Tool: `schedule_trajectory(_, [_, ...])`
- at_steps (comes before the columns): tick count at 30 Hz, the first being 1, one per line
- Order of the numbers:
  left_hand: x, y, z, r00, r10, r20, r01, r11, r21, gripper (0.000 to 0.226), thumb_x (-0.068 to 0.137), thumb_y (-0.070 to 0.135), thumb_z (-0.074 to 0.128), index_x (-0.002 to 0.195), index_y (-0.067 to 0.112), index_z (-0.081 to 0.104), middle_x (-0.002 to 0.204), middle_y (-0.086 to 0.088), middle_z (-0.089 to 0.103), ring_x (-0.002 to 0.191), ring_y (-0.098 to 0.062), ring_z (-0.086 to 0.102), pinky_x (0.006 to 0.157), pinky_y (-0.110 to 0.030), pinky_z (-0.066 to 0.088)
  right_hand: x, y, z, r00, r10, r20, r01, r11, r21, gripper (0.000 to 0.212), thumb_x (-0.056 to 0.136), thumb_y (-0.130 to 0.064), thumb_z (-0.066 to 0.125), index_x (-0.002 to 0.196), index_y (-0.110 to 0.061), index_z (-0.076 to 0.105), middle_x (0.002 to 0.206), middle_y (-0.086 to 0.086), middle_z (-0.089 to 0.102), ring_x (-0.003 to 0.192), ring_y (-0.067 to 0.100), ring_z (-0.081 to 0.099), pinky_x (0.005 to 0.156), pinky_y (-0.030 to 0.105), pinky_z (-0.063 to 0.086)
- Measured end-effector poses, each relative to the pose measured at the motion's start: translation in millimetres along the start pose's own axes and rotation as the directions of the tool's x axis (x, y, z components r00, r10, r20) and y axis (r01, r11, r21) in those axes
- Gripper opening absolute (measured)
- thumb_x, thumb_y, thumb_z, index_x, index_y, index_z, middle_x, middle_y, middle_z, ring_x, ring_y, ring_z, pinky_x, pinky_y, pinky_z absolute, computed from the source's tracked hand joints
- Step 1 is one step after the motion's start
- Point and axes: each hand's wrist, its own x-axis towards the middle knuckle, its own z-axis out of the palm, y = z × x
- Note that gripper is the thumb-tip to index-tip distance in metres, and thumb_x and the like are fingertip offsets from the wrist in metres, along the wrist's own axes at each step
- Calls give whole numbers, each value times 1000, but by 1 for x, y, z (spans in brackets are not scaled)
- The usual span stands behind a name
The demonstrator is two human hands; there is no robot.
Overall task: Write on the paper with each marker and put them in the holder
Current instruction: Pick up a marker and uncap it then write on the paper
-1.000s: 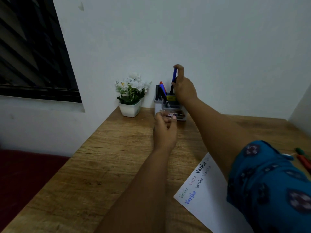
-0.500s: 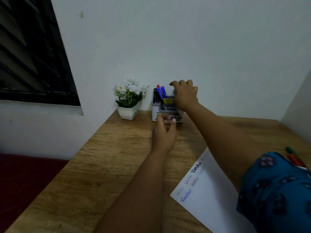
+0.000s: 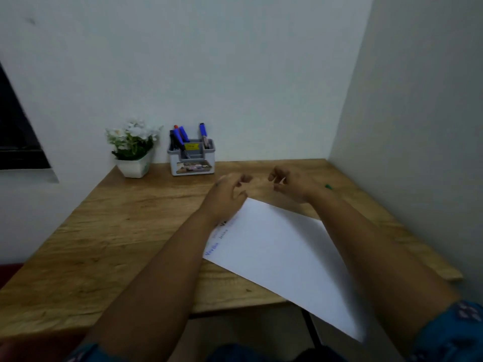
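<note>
A grey and white holder (image 3: 192,160) stands against the back wall with several markers in it, blue, red and black. One blue marker (image 3: 203,134) stands alone in its right compartment. The white paper (image 3: 282,254) lies slanted on the wooden table (image 3: 109,231), with handwritten lines near its left edge. My left hand (image 3: 226,194) hovers over the paper's top corner, fingers loosely curled and holding nothing. My right hand (image 3: 292,185) hovers beside it, also empty with relaxed fingers. A green marker (image 3: 328,187) peeks out just right of my right wrist.
A white pot of white flowers (image 3: 133,150) stands left of the holder. Walls close the table at the back and right. A dark window (image 3: 18,142) is on the left. The paper overhangs the table's front edge.
My right hand left the blue marker in the holder and pulled back toward me. My left hand drew away from the holder's front. The view swung right and down.
</note>
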Motion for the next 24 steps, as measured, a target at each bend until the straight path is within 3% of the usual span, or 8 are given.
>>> schedule_trajectory(4, [-7,11,-5,987,-101,-123,85,988,-131,30,90,13,64,120,18,62,106,9,66,91,2,58,73,-7,41,-32,50,-23,948,226,-223,-257,959,-121,16,86,-4,54,96,-10,66,97,7,64,90,23,58,78,28,44])
schedule_trajectory(7, [-12,11,-2,981,-127,-150,103,982,-159,24,90,15,64,113,18,63,98,6,65,87,-1,59,72,-16,43,-52,72,-25,880,348,-323,-392,916,-80,17,93,-10,46,96,-5,63,101,16,60,98,29,58,84,35,45])
schedule_trajectory(9, [-16,8,1,986,-125,-110,107,982,-157,23,88,14,65,110,20,63,97,3,65,88,-11,61,73,-25,46,-60,75,-21,877,381,-294,-431,893,-127,18,94,-17,49,92,-6,63,101,18,63,98,34,61,75,31,45])
schedule_trajectory(12, [-20,7,0,985,-144,-97,128,979,-161,22,87,15,66,107,25,63,94,4,65,87,-15,62,74,-26,49,-62,74,-16,879,386,-280,-428,898,-104,20,91,-17,54,73,-11,56,82,18,62,85,34,64,64,29,42])
schedule_trajectory(17, [-20,6,-2,972,-201,-123,182,971,-154,19,89,11,65,107,17,65,94,0,64,83,-12,58,68,-12,44,-60,70,-11,863,411,-294,-444,894,-54,28,95,-32,55,77,-11,58,80,16,62,84,34,64,67,32,47])
schedule_trajectory(20, [-20,3,-1,972,-208,-109,192,971,-141,19,89,11,65,107,17,65,94,-1,64,82,-12,58,71,-17,47,-57,54,-11,880,395,-263,-426,902,-74,33,93,-40,59,88,-7,64,79,12,61,85,30,63,73,33,49])
schedule_trajectory(22, [-20,2,-1,978,-178,-108,166,980,-111,21,91,12,62,110,20,64,97,1,64,86,-12,59,76,-25,51,-54,38,-11,908,328,-259,-353,934,-55,23,92,-27,59,99,-6,64,88,10,63,90,29,61,78,36,49])
schedule_trajectory(24, [-18,2,1,986,-94,-139,98,995,24,28,94,16,59,121,19,60,111,1,62,99,-11,56,86,-30,50,-48,19,-9,957,180,-230,-200,977,-68,23,94,-15,53,111,-6,64,104,13,65,97,30,60,80,36,47])
